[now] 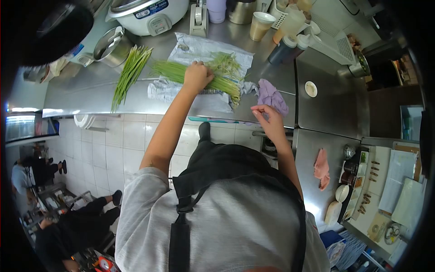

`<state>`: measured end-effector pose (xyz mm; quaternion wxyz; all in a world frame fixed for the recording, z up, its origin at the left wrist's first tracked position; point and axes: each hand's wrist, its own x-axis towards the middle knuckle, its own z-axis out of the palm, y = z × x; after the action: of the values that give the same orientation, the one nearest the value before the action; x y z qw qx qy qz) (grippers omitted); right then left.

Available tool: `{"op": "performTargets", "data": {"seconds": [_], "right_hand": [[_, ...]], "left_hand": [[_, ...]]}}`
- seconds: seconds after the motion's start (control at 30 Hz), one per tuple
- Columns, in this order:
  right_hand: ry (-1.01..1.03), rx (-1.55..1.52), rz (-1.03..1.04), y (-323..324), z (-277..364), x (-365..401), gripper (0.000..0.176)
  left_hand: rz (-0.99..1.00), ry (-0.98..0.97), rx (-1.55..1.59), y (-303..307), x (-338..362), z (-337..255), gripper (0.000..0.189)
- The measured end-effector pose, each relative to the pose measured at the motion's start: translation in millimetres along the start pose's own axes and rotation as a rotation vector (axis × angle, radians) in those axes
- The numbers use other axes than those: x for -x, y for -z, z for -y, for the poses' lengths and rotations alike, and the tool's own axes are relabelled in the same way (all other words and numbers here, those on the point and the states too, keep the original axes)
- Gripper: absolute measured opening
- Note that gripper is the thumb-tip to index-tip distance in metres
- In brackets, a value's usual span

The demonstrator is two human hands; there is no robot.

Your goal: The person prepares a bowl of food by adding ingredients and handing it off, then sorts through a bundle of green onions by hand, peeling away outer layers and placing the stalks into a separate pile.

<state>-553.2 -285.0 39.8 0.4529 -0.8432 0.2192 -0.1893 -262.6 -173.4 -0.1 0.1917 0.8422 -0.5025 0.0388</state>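
Observation:
My left hand [198,77] rests with curled fingers on a pile of long green stalks [170,69] that look like chives. The pile lies across spread newspaper [190,44] on the steel counter, with loose, paler trimmings [226,63] at its right. To the left, a separate bundle of green stalks [131,72] lies on bare metal. My right hand [271,121] is over the counter's front edge, thumb and fingertips drawn together in a pinch; anything between them is too small to make out. Just beyond it lies a crumpled purple cloth [272,96].
Along the back stand a rice cooker [152,18], a steel pot [112,47], a tape dispenser [198,20], a cup [261,26] and sauce bottles [282,49]. A small white dish [311,89] and pink cloth [321,169] lie right. Other people [77,231] are at lower left.

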Motion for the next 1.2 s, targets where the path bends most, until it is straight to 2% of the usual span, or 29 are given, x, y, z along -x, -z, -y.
{"op": "performTargets", "data": {"seconds": [0.03, 0.07, 0.17, 0.27, 0.37, 0.47, 0.57, 0.67, 0.77, 0.87, 0.97, 1.1, 1.2], "right_hand": [[-0.048, -0.015, 0.003, -7, 4, -8, 0.013], [-0.102, -0.031, 0.004, -15, 7, -13, 0.013], [-0.044, -0.035, -0.051, -32, 15, -32, 0.015], [-0.105, -0.033, -0.101, -53, 6, -42, 0.015], [-0.157, -0.071, -0.136, -71, 1, -42, 0.016], [-0.205, -0.173, -0.182, -76, 14, -35, 0.016], [-0.263, -0.101, -0.293, -72, 29, -43, 0.014], [-0.236, -0.055, -0.296, -73, 25, -68, 0.014], [-0.143, 0.122, -0.233, -74, 25, -100, 0.015], [-0.155, 0.106, -0.234, -83, 20, -126, 0.016], [-0.071, 0.159, -0.199, -85, 20, -142, 0.015], [0.002, 0.238, -0.229, -89, 17, -150, 0.014], [0.070, 0.286, -0.216, -96, 9, -151, 0.013]], "left_hand": [[0.049, -0.042, 0.003, 3, -9, 4, 0.012], [-0.008, -0.099, 0.002, 6, -18, 9, 0.012], [0.174, -0.027, 0.056, 26, -50, 16, 0.014], [0.358, -0.103, 0.188, 24, -84, 39, 0.009], [0.588, -0.151, 0.198, 19, -112, 52, 0.017], [-0.040, -0.354, 0.175, -2, -108, 68, 0.029], [0.034, 0.004, 0.411, 17, -95, 71, 0.031], [0.181, 0.075, 0.407, 11, -79, 82, 0.028], [0.019, 0.014, 0.344, 4, -65, 87, 0.023], [-0.099, -0.173, 0.244, -9, -67, 79, 0.019], [0.007, -0.263, 0.133, -19, -73, 74, 0.016], [-0.113, -0.237, 0.277, -10, -67, 67, 0.018], [-0.053, -0.286, 0.259, 3, -61, 59, 0.015]]}}
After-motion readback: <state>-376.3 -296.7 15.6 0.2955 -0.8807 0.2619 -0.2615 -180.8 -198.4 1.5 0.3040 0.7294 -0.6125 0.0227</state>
